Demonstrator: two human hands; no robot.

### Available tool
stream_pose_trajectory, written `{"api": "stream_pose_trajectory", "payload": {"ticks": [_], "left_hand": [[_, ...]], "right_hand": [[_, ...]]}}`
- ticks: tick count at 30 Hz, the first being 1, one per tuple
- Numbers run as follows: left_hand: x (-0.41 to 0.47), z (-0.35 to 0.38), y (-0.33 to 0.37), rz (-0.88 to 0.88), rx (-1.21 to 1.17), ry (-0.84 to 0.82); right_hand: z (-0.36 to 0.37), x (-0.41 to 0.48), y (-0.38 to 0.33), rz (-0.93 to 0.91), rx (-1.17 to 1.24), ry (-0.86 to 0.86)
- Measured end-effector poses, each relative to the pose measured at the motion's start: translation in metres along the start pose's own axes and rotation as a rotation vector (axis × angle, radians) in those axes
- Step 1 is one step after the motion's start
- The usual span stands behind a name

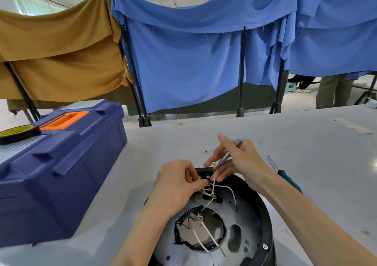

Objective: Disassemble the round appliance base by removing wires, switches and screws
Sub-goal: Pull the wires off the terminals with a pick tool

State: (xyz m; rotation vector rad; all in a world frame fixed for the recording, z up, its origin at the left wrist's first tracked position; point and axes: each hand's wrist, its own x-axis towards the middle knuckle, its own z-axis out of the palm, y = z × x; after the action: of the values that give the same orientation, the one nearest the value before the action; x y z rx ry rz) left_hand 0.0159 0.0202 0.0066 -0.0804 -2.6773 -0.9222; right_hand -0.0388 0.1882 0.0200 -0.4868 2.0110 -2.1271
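Observation:
The round appliance base (240, 235), black-rimmed with a grey metal plate inside, lies at the bottom centre of the table. White wires (212, 196) run from its middle opening up to a small black switch (203, 174) at the far rim. My left hand (177, 184) pinches the switch and the wire ends. My right hand (238, 159) holds a thin grey metal tool (228, 155) like a pen, its tip at a brass terminal on the switch. A screw (264, 246) sits in the rim at the right.
A blue toolbox (59, 163) with an orange handle stands at the left, a yellow tape roll (18, 134) on its lid. A teal-handled screwdriver (285, 176) lies right of the base. Blue and tan cloths hang behind the table; a person's legs (334, 92) stand far right.

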Motion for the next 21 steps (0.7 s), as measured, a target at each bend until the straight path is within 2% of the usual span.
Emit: {"api": "stream_pose_trajectory", "payload": {"ticks": [9, 14, 21], "left_hand": [[-0.004, -0.005, 0.000, 0.052, 0.136, -0.031], [-0.006, -0.009, 0.001, 0.035, 0.079, -0.059], [-0.011, -0.014, 0.000, -0.012, 0.020, -0.063]], "right_hand": [[-0.012, -0.008, -0.016, -0.120, -0.242, -0.273], [-0.019, -0.013, -0.024, -0.047, -0.319, -0.425], [-0.019, -0.013, -0.022, -0.047, -0.343, -0.371]]}}
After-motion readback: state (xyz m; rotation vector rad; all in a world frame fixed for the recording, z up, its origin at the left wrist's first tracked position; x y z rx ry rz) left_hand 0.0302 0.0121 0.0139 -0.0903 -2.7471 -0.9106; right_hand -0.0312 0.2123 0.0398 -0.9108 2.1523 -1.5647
